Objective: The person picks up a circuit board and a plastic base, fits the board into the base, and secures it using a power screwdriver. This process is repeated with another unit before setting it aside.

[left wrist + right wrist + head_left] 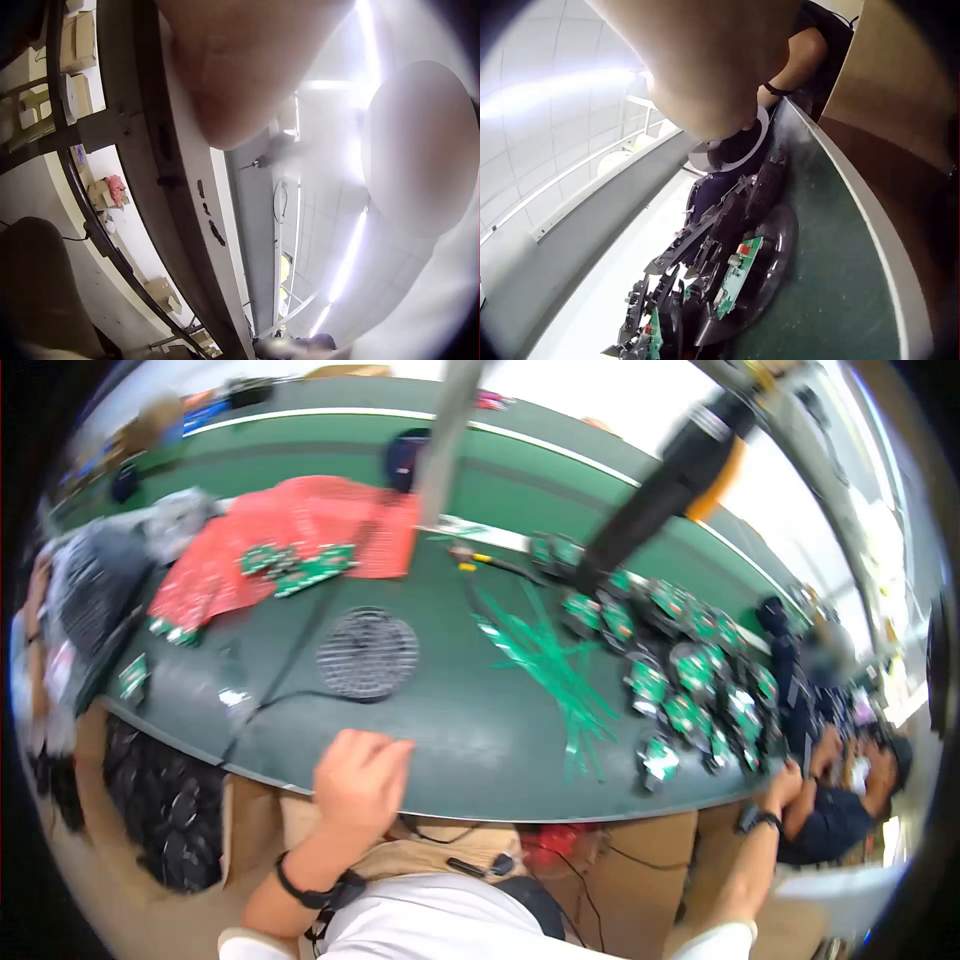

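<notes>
My left hand (362, 785) hovers at the table's front edge, fingers loosely curled, nothing visible in it. Behind it on the green table lies a round black grille (368, 653) with a cable. My right hand (785, 785) is at the table's right end, beside a pile of black round housings (690, 670) carrying green circuit boards. In the right wrist view a dark round piece with a pale rim (759, 142) shows at that hand's fingers; I cannot tell whether they grip it. One housing with a circuit board (739, 277) lies closest to that camera.
Green strips (550, 670) lie mid-table near yellow-handled pliers (465, 560). A black and orange power screwdriver (670, 480) hangs overhead. Circuit boards (315, 570) rest on pink bubble wrap (310, 510). A box of black parts (165, 810) stands below left. Another person (845, 815) sits at right.
</notes>
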Tool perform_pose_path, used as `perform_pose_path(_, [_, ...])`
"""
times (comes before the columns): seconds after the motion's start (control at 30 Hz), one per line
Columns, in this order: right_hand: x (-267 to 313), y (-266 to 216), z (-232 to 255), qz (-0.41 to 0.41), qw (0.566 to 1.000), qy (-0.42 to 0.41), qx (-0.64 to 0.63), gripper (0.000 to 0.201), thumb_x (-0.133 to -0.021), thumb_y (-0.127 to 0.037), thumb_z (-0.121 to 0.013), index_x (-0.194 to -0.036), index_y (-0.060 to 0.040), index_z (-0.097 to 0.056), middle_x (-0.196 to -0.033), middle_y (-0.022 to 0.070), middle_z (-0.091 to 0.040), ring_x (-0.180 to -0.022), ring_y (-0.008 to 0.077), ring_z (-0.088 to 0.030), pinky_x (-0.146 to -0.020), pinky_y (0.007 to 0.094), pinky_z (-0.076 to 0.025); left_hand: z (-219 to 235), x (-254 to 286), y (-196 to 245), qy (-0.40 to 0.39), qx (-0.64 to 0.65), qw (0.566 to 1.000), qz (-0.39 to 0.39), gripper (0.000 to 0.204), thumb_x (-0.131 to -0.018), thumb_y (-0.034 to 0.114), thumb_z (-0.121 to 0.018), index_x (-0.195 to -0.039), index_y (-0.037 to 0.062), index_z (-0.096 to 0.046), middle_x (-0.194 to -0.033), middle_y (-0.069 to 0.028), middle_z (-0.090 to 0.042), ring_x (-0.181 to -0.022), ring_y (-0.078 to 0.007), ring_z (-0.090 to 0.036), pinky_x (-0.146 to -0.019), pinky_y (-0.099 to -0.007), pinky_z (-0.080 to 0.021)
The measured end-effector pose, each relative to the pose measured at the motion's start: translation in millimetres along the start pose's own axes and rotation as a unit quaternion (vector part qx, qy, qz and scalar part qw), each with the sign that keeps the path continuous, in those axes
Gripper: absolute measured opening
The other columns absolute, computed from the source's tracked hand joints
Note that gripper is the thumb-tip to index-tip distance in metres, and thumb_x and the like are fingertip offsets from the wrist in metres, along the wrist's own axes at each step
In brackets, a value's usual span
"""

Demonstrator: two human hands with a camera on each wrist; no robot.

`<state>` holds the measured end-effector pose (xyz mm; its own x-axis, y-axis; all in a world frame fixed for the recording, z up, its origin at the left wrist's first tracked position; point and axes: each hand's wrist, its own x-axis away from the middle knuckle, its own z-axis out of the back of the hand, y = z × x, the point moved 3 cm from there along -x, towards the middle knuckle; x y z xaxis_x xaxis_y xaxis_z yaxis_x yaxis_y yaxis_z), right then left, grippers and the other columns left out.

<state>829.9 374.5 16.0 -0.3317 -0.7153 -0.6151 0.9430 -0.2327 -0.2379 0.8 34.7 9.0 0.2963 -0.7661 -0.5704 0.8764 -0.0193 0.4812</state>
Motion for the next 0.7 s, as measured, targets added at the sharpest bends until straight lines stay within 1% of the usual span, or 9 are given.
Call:
perform_pose_path(0.07, [-7.0,4.3,-34.8,-0.027,0.991,-0.121,-0.056,0.036,-0.095,-0.009,-0.062,-0.127,0.0035,-0.073,-0.121,0.0240,-0.077,-0.112,0.0374,-0.074,-0.102,0.0434,-0.054,6.9,-1.6,0.6,0.002,0.018,1.000,-0.005,0.022,-0.079,0.000,-0.081,-0.099,0.0090,-0.079,-0.091,-0.0063,-0.069,-0.080,-0.0279,-0.064,-0.068,-0.0397,-0.053])
perform_pose_path(0.1, [-15.3,24.6,-46.4,0.070,0.994,-0.083,0.017,0.033,-0.093,-0.005,-0.061,-0.122,0.0041,-0.075,-0.119,0.0223,-0.078,-0.110,0.0365,-0.074,-0.100,0.0422,-0.054,5.0,0.5,-1.8,0.002,0.013,1.000,-0.010,0.022,-0.079,0.001,-0.081,-0.099,0.0095,-0.078,-0.091,-0.0052,-0.068,-0.081,-0.0270,-0.064,-0.069,-0.0392,-0.053])
perform_pose_path(0.2, [-19.9,28.6,-47.8,0.039,0.987,-0.152,0.024,0.043,-0.092,-0.007,-0.053,-0.129,0.0020,-0.074,-0.127,0.0263,-0.075,-0.119,0.0395,-0.071,-0.104,0.0430,-0.053,5.7,3.8,-3.7,0.009,0.005,1.000,-0.012,0.021,-0.080,0.004,-0.081,-0.100,0.0104,-0.078,-0.092,-0.0033,-0.068,-0.082,-0.0252,-0.063,-0.070,-0.0380,-0.053])
perform_pose_path(0.27, [-24.5,4.6,-30.1,-0.037,0.988,-0.102,0.112,0.044,-0.096,-0.010,-0.051,-0.133,-0.0042,-0.073,-0.129,0.0238,-0.074,-0.123,0.0419,-0.068,-0.105,0.0461,-0.051,4.0,5.9,-5.2,0.005,0.010,1.000,-0.018,0.019,-0.082,0.009,-0.080,-0.101,0.0111,-0.078,-0.092,-0.0016,-0.067,-0.084,-0.0238,-0.063,-0.072,-0.0368,-0.054])
perform_pose_path(0.4, [-29.6,-74.0,-19.2,0.104,0.993,0.032,-0.049,0.035,-0.107,-0.017,-0.055,-0.137,-0.0094,-0.071,-0.129,0.0090,-0.077,-0.107,0.0288,-0.074,-0.092,0.0395,-0.055,2.3,6.9,-5.2,0.005,0.015,1.000,-0.015,0.019,-0.083,0.010,-0.080,-0.102,0.0109,-0.077,-0.093,-0.0014,-0.066,-0.088,-0.0227,-0.063,-0.073,-0.0366,-0.054])
perform_pose_path(0.43, [-11.3,-120.3,-7.1,0.077,0.975,-0.015,-0.206,0.031,-0.110,-0.015,-0.056,-0.136,-0.0068,-0.071,-0.117,0.0051,-0.077,-0.092,0.0167,-0.070,-0.081,0.0315,-0.054,2.0,6.9,-5.5,0.009,0.009,1.000,-0.011,0.019,-0.083,0.010,-0.080,-0.102,0.0109,-0.077,-0.093,-0.0014,-0.066,-0.088,-0.0227,-0.063,-0.073,-0.0366,-0.054])
perform_pose_path(0.5, [30.2,-203.7,15.8,0.093,0.925,-0.084,-0.358,0.029,-0.110,-0.011,-0.057,-0.134,-0.0038,-0.070,-0.107,0.0020,-0.073,-0.083,0.0081,-0.062,-0.073,0.0246,-0.048,3.2,8.4,-5.7,0.004,0.029,0.999,-0.015,0.020,-0.083,0.010,-0.079,-0.102,0.0110,-0.077,-0.093,-0.0012,-0.066,-0.089,-0.0223,-0.063,-0.074,-0.0361,-0.054])
perform_pose_path(0.63, [194.6,-391.2,100.6,0.175,0.829,-0.213,-0.487,0.018,-0.106,-0.006,-0.060,-0.119,-0.0014,-0.071,-0.106,0.0033,-0.068,-0.073,0.0067,-0.057,-0.063,0.0210,-0.043,12.6,13.4,-13.9,0.001,0.158,0.987,0.012,0.012,-0.091,0.013,-0.078,-0.103,0.0105,-0.078,-0.089,-0.0050,-0.067,-0.080,-0.0255,-0.066,-0.070,-0.0391,-0.056])
perform_pose_path(0.7, [265.2,-448.7,125.9,0.255,0.748,-0.305,-0.531,0.012,-0.102,0.001,-0.061,-0.110,0.0001,-0.070,-0.107,0.0069,-0.066,-0.068,0.0084,-0.059,-0.059,0.0224,-0.047,56.4,5.4,-25.3,0.042,0.137,0.989,0.047,0.010,-0.093,0.013,-0.077,-0.103,0.0101,-0.078,-0.086,-0.0067,-0.067,-0.077,-0.0264,-0.067,-0.069,-0.0399,-0.056])
